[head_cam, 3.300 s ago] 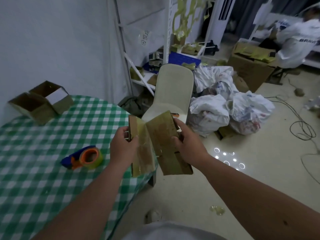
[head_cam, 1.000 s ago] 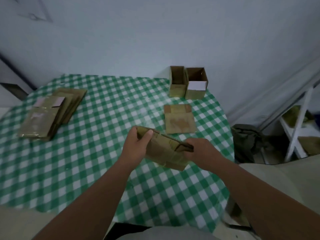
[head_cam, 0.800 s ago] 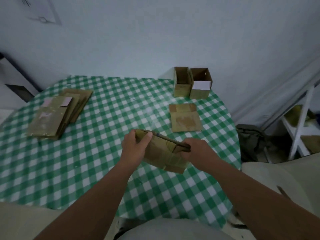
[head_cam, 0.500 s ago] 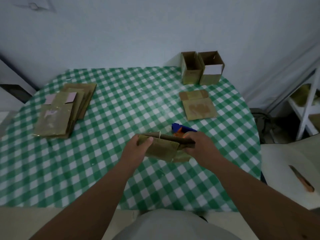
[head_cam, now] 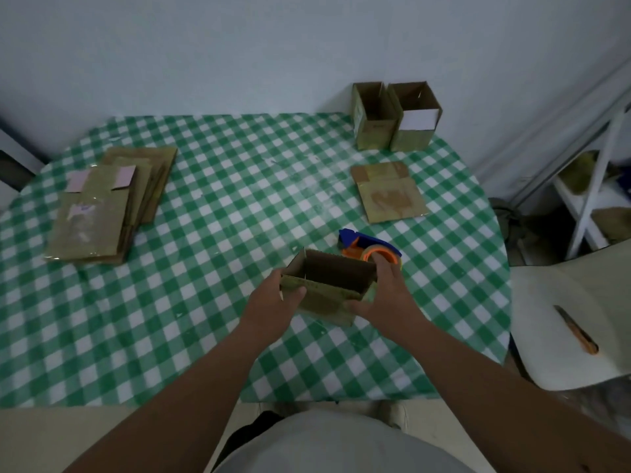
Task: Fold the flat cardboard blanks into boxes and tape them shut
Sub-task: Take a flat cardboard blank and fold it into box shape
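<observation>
Both hands hold a brown cardboard blank point(head_cam: 329, 288) opened into a rectangular tube, its open top facing me, above the near middle of the table. My left hand point(head_cam: 275, 307) grips its left end, thumb on the front wall. My right hand point(head_cam: 386, 298) grips its right end, fingers over the far corner. A blue and orange tape dispenser point(head_cam: 367, 249) lies just behind the tube, partly hidden by my right fingers. A stack of flat blanks point(head_cam: 102, 209) lies at the left. One flat blank point(head_cam: 389, 192) lies at the right.
The table wears a green and white checked cloth point(head_cam: 222, 216). Two open-topped folded boxes point(head_cam: 396, 117) stand at the back right against the wall. A white chair point(head_cam: 573, 322) with a small knife-like tool point(head_cam: 577, 331) on its seat stands right of the table. A white shelf point(head_cam: 594, 186) stands beyond.
I turned from the chair side to face the table. The blank, nearly flat half a second ago, now stands opened into a rectangular tube between my hands, closer to the tape dispenser.
</observation>
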